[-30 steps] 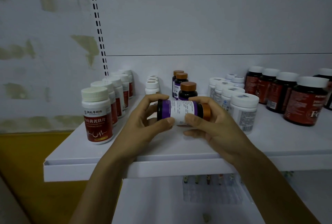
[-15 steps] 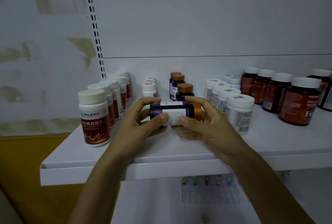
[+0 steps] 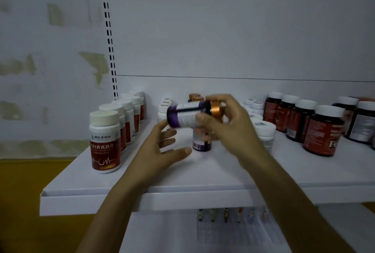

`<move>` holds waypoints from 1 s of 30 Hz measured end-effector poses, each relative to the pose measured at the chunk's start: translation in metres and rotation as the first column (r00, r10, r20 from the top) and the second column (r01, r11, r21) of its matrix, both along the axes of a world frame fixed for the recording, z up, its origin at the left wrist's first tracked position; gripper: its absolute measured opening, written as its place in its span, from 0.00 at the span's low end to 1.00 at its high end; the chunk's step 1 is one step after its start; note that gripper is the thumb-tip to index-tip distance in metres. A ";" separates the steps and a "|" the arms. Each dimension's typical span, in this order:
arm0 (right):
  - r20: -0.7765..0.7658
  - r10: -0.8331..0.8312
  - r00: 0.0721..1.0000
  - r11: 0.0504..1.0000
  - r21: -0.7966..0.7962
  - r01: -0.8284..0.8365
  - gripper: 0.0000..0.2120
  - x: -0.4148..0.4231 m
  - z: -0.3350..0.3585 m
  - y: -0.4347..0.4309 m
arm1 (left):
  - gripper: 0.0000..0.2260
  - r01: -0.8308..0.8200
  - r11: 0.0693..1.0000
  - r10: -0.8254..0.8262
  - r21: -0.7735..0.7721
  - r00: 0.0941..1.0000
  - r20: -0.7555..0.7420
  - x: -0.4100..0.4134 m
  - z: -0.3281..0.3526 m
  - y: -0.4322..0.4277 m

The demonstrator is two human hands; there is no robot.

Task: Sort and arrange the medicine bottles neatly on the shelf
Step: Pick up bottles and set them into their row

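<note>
A dark bottle with a purple-and-white label and a copper cap (image 3: 187,114) lies sideways in the air above the white shelf (image 3: 142,175). My right hand (image 3: 225,126) grips it at the cap end. My left hand (image 3: 162,149) sits just below its base with fingers spread, holding nothing. Behind the hands stands a row of matching purple bottles (image 3: 202,143), mostly hidden. A row of white bottles with red labels (image 3: 105,141) lines the left side.
Small white bottles (image 3: 165,108) stand left of the purple row, and more white-capped ones (image 3: 263,130) right of it. Dark red-labelled bottles (image 3: 322,130) fill the right end. A lower shelf holds small vials (image 3: 231,214). The slotted upright (image 3: 109,37) runs up the back wall.
The held bottle has risen off the shelf area and tilted, cap now up to the right. My left hand has let go of it and dropped below.
</note>
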State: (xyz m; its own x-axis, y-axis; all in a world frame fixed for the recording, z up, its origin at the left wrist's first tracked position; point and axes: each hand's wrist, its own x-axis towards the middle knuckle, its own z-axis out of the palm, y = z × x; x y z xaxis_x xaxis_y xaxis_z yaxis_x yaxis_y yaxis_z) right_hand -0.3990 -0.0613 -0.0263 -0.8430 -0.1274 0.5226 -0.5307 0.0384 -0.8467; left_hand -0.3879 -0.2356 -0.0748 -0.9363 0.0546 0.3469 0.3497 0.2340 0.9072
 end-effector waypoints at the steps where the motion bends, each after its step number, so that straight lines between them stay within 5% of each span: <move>1: 0.003 -0.034 0.999 0.999 -0.002 0.034 0.16 -0.007 0.015 0.002 | 0.40 -0.021 0.999 0.022 -0.028 0.999 0.030 0.000 0.000 0.001; 6: -0.073 -0.254 0.964 0.920 0.291 0.264 0.20 -0.064 0.079 0.003 | 0.36 -0.082 0.949 0.135 -0.305 0.978 0.157 -0.013 0.011 0.013; 11: 0.042 -0.316 0.948 0.761 0.608 0.226 0.21 -0.107 0.094 -0.003 | 0.33 -0.144 0.803 0.236 -0.578 0.968 0.087 -0.045 0.024 0.032; 16: 0.162 -0.304 0.939 0.667 0.740 0.088 0.19 -0.131 0.081 -0.003 | 0.23 -0.159 0.764 0.212 -0.625 0.977 0.010 -0.065 0.017 0.035; 26: 0.182 -0.291 0.939 0.395 0.917 -0.056 0.21 -0.147 0.070 -0.011 | 0.24 -0.246 0.699 0.230 -0.671 0.966 -0.114 -0.068 0.005 0.040; 30: 0.101 -0.333 0.937 0.418 0.907 0.050 0.28 -0.158 0.078 -0.010 | 0.28 -0.289 0.689 0.233 -0.665 0.957 -0.175 -0.069 0.005 0.043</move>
State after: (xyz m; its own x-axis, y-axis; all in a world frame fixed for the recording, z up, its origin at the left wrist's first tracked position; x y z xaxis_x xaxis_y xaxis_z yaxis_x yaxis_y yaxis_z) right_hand -0.5573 -0.0709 0.0515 -0.9767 -0.2143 0.0125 -0.2040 0.9085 -0.3646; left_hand -0.4565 -0.1929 -0.0694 -0.9233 0.0580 0.3796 0.2361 0.8653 0.4421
